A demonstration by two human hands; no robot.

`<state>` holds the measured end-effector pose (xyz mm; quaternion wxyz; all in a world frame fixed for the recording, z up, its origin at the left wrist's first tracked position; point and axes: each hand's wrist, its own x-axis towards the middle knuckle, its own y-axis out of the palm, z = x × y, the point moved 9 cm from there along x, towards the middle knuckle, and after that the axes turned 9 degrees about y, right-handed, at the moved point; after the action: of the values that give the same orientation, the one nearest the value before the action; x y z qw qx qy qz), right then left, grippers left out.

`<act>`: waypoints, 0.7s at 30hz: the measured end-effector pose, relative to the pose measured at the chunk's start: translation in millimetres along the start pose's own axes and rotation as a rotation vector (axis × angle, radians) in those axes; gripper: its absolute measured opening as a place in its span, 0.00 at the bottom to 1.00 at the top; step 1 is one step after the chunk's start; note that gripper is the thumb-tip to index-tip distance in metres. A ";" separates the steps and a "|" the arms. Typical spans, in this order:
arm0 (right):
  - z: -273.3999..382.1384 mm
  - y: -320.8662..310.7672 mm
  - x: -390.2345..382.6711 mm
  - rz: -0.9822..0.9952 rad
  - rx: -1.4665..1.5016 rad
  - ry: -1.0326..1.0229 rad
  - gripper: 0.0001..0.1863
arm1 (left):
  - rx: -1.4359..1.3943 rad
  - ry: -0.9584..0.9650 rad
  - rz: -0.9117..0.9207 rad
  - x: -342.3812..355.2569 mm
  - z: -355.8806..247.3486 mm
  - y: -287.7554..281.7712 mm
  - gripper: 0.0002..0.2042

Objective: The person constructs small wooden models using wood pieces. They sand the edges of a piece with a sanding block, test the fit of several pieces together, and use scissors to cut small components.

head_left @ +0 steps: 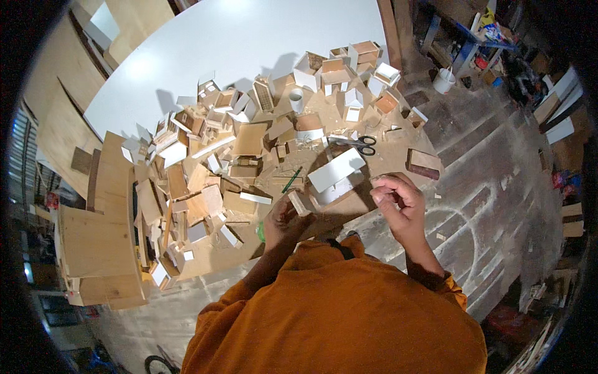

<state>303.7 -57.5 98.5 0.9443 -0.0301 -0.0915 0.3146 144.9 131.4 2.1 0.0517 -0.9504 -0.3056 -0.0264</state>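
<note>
My left hand (281,225) is closed around a small light wooden block (301,203) at the near edge of the cluttered table. Just beyond it lies a white-topped panel piece (337,169), tilted, with another white surface below it. My right hand (402,204) is raised to the right of that piece, apart from it. Its thumb and fingers are pinched together; whatever is between them is too small to make out. A green pen (291,181) rests left of the panel. Dark-handled scissors (365,146) lie behind it.
Several small wood-and-white house-like models (335,73) and offcuts (198,206) crowd the table's left and far side. A white cup (296,100) stands among them. At the right edge lies a brown block (423,163). A white bucket (443,81) is on the floor.
</note>
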 end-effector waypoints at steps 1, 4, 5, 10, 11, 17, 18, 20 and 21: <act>-3.1 -7.8 0.1 -0.015 0.001 -0.001 0.12 | -0.045 -0.013 -0.019 0.6 1.7 3.4 0.26; -7.0 -23.1 1.4 -0.051 0.010 -0.019 0.10 | -0.107 -0.022 -0.056 3.0 7.7 11.6 0.25; -6.4 -26.6 1.2 -0.057 0.015 -0.023 0.10 | -0.074 -0.004 -0.055 3.6 7.1 12.6 0.25; -9.6 -39.2 -0.2 -0.073 0.009 -0.049 0.09 | -0.043 0.036 -0.057 9.1 2.2 20.2 0.25; -10.2 -40.9 -0.7 -0.078 0.010 -0.049 0.09 | -0.036 0.020 -0.058 10.2 6.3 18.9 0.25; -14.1 -45.7 -3.1 -0.102 -0.039 -0.043 0.10 | -0.064 0.000 -0.058 18.0 15.3 17.8 0.27; -14.7 -45.9 -3.5 -0.106 -0.032 -0.030 0.10 | -0.082 -0.028 -0.066 18.4 14.7 19.0 0.27; -15.1 -46.5 -4.2 -0.122 -0.029 -0.040 0.10 | -0.087 0.018 -0.036 21.0 12.7 20.6 0.28; -15.5 -47.2 -4.3 -0.130 -0.029 -0.046 0.10 | -0.091 0.040 -0.022 22.3 10.8 21.7 0.28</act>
<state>331.0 -97.8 88.1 0.9599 -0.0305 -0.1193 0.2520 175.9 128.0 -8.6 0.0142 -0.9476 -0.3134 -0.0598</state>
